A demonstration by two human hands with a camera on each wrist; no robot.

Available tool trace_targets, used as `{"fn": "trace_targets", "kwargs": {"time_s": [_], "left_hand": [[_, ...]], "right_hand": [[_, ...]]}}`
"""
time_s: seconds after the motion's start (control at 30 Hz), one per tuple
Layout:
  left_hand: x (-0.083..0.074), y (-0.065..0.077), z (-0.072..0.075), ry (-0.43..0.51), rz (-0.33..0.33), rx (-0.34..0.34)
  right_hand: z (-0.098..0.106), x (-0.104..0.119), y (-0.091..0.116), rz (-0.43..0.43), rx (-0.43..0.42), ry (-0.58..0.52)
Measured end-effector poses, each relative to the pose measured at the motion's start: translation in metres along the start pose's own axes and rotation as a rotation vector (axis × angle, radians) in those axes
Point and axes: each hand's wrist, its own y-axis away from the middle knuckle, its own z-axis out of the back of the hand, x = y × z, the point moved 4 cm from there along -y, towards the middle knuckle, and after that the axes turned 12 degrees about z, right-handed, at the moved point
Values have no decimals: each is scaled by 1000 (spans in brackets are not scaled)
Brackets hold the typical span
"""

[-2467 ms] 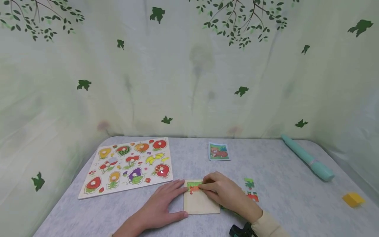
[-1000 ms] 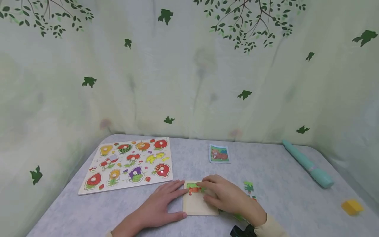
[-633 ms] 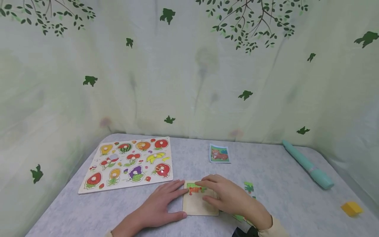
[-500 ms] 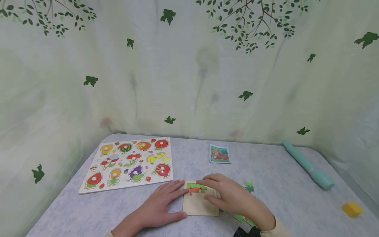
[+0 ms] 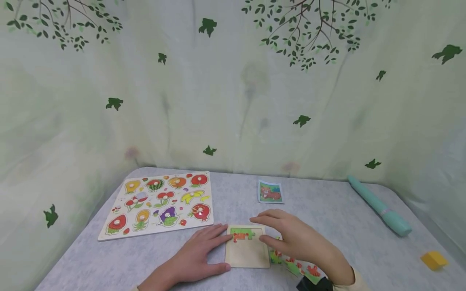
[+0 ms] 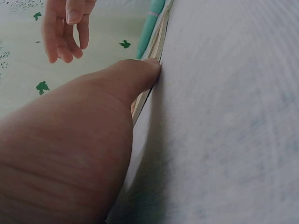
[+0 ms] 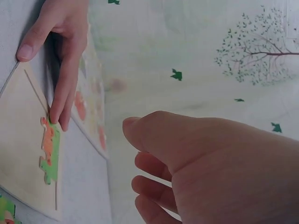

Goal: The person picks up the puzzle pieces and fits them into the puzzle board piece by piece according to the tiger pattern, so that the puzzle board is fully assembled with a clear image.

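A small wooden puzzle tray (image 5: 247, 254) lies on the table. Joined green and orange jigsaw pieces (image 5: 241, 234) sit along its upper left inside. My left hand (image 5: 198, 254) rests at the tray's left side, its index finger reaching over the frame beside the pieces and its thumb at the near left corner. Over the tray's right edge hovers my right hand (image 5: 295, 234), fingers loosely bent and holding nothing; the right wrist view shows a gap between thumb and fingers. Loose jigsaw pieces (image 5: 275, 257) lie right of the tray, partly hidden by that hand and forearm.
A white fruit peg puzzle board (image 5: 156, 206) lies at the back left. Behind the tray is a small bear picture card (image 5: 270, 192). A teal tube-shaped object (image 5: 380, 208) and a yellow block (image 5: 434, 260) lie at the right. A leaf-print curtain (image 5: 233, 101) hangs behind.
My right hand has let go of the pieces in the tray, lifted and moved right, uncovering them and the tray's right side. My left hand stays at the tray's left edge.
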Motion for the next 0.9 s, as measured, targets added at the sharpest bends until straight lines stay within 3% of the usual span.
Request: {"fn": "trace_targets", "kwargs": {"time_s": [0.47,0.9], "left_hand": [[-1,0,1,-7,0,-5],[-1,0,0,-9,1,-2]], "right_hand": [[13,-4,8,33,-22,-6],[23,-18,16,-24,-39,27]]}}
